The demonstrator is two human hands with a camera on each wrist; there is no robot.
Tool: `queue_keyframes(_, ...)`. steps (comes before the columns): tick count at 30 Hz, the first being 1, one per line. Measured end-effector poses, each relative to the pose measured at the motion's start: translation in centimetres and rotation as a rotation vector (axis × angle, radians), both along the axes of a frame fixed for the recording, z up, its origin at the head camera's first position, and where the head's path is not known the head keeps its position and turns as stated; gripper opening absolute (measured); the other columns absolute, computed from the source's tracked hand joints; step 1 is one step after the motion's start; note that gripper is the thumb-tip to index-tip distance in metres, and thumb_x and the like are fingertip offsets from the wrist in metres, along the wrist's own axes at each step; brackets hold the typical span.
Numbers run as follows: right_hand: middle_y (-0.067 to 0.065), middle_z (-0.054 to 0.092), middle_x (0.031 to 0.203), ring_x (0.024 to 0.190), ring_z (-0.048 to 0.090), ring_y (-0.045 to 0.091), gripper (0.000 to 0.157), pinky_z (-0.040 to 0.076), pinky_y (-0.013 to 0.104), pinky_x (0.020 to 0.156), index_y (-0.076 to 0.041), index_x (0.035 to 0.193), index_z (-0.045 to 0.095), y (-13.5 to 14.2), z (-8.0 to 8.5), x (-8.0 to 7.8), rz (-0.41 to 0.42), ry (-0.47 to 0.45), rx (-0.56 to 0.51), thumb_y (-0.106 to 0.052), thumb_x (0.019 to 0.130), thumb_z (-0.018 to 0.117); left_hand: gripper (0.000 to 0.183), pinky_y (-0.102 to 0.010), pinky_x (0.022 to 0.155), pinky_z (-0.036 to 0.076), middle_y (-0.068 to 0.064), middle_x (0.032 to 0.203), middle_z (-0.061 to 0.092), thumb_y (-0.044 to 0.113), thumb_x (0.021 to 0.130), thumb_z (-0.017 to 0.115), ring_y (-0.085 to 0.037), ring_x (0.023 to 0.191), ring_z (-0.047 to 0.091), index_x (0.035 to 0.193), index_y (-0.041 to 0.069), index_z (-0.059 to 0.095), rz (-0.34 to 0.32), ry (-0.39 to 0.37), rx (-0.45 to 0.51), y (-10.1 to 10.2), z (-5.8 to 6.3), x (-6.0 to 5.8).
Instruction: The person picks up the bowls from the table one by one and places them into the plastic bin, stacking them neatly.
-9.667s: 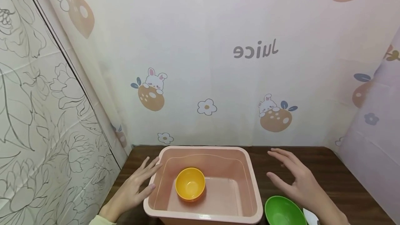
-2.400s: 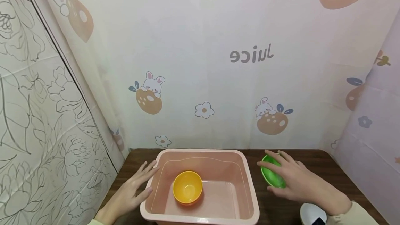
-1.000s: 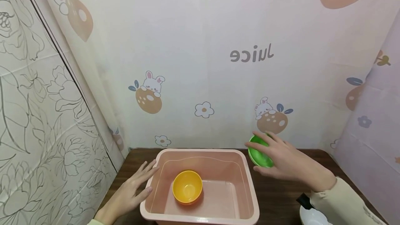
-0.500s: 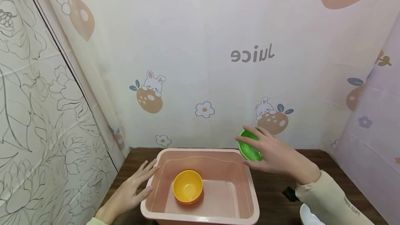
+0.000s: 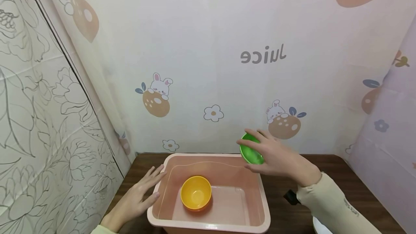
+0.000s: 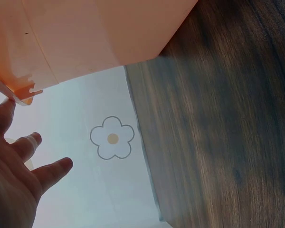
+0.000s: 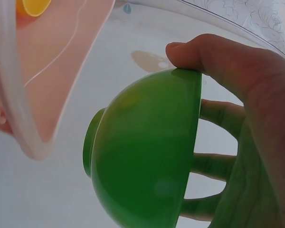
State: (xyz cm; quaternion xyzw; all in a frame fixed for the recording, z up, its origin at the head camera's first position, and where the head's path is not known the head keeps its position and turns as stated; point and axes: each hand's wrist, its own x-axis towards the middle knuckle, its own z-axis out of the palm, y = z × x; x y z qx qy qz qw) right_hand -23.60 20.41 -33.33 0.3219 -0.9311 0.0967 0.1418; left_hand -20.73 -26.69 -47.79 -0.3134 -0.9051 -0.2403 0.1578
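Note:
A green bowl point(image 5: 251, 151) is in my right hand point(image 5: 276, 154), above the right back rim of a pink plastic tub point(image 5: 208, 227). In the right wrist view the thumb lies on the rim of the green bowl point(image 7: 142, 147), and the fingers reach over its open side. A yellow bowl point(image 5: 196, 193) stands inside the tub, left of its middle. My left hand point(image 5: 138, 196) rests at the tub's left rim with fingers spread. The left wrist view has those fingertips touching the tub's edge point(image 6: 85, 38).
The dark wooden table point(image 5: 282, 212) lies under the tub. Part of a white dish point(image 5: 320, 226) shows at the bottom right, mostly behind my right sleeve. A printed curtain point(image 5: 208, 64) hangs behind the table.
My right hand has carried the green bowl from the table's right side leftward, up to the tub's right back rim. The yellow bowl and my left hand have stayed in place.

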Motion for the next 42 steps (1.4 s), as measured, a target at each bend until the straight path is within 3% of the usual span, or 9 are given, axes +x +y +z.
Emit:
queue_keyframes(11,0.012,0.041,0.16,0.129,0.051,0.037,0.064,0.057,0.034,0.078,-0.031,0.143,0.061,-1.5,-0.1,-0.4,0.045,-0.009,-0.022,-0.043,0.084,0.08,0.06,-0.071,0.101,0.047,-0.001,0.166,0.039,0.024,0.098,0.067,-0.026,0.156,0.028,0.155,0.024,0.048,0.007,-0.008,0.023,0.1,0.0,0.1)
queue_keyframes(19,0.012,0.043,0.159,0.128,0.052,0.036,0.063,0.057,0.042,0.079,-0.031,0.141,0.063,-2.3,-0.6,-0.5,0.059,-0.005,-0.016,-0.045,0.083,0.081,0.06,-0.07,0.103,0.045,-0.001,0.165,0.04,0.022,0.098,0.067,-0.034,0.154,0.033,0.155,0.022,0.049,-0.011,0.005,0.014,0.4,-0.1,-0.2)
queue_keyframes(42,0.008,0.039,0.163,0.136,0.047,0.039,0.063,0.058,0.053,0.086,-0.037,0.144,0.058,-6.3,-1.1,-1.3,0.075,-0.108,0.009,-0.052,0.085,0.075,0.061,-0.07,0.101,0.047,-0.002,0.166,0.039,0.023,0.097,0.068,-0.027,0.156,0.03,0.156,0.023,0.048,0.001,0.009,0.004,0.2,-0.1,0.0)
